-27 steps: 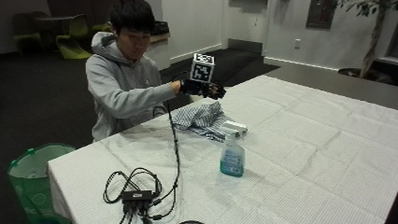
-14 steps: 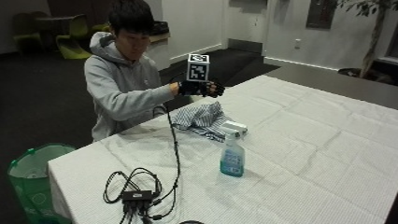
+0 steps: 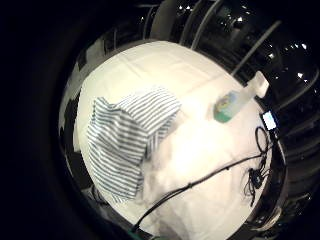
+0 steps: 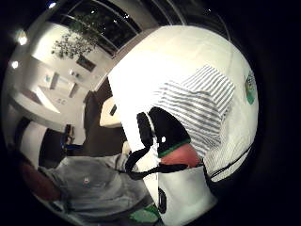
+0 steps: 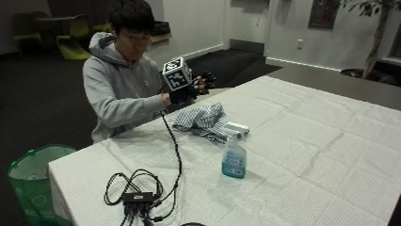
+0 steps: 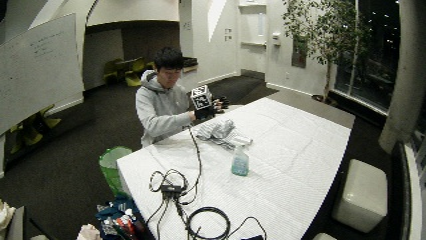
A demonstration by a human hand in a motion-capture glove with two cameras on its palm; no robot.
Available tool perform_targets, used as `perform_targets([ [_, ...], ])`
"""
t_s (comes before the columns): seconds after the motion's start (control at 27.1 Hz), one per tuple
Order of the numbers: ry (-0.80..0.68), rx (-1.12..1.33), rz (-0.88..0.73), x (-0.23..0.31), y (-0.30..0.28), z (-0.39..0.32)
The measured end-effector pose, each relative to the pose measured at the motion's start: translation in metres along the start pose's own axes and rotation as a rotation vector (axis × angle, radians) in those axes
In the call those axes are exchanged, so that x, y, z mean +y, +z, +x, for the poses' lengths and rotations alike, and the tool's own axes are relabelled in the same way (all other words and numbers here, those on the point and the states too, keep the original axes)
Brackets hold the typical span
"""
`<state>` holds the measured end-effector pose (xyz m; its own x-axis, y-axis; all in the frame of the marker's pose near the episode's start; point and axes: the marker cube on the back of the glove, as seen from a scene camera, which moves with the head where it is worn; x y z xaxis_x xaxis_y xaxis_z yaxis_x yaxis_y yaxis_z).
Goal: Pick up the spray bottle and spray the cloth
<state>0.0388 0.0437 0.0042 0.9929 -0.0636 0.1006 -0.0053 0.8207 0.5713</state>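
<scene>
In the outside view, a blue-and-white striped cloth (image 5: pixel 204 120) lies crumpled on the white table (image 5: pixel 325 141) in front of the seated person. The spray bottle (image 5: pixel 234 158), clear with blue liquid and a white trigger head, stands upright a short way nearer the camera. My gloved right hand (image 5: pixel 196 86) hovers above the table edge behind the cloth, fingers relaxed, holding nothing. Both palm views look down on the cloth (image 3: pixel 130 135) (image 4: pixel 202 106), with the bottle (image 3: pixel 234 103) (image 4: pixel 249 89) standing beyond it. The wide view shows the hand (image 6: pixel 217 104) well away from the bottle (image 6: pixel 239 161).
A small white object (image 5: pixel 237 128) lies against the cloth on the bottle's side. The glove's black cable runs to a black box with coiled cables (image 5: pixel 138 194) near the table's front corner. A green bin (image 5: pixel 30 181) stands on the floor beside the table.
My gloved hand has drifted slightly toward the person and turned a little. Cloth and bottle have stayed where they were.
</scene>
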Motion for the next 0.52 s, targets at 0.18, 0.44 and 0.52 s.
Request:
perform_targets([
  [0.18,0.038,-0.047,0.166,0.019,-0.012,0.035],
  [0.44,0.135,-0.076,0.317,0.033,-0.019,0.087],
  [0.52,0.163,-0.081,0.329,0.033,-0.019,0.101],
])
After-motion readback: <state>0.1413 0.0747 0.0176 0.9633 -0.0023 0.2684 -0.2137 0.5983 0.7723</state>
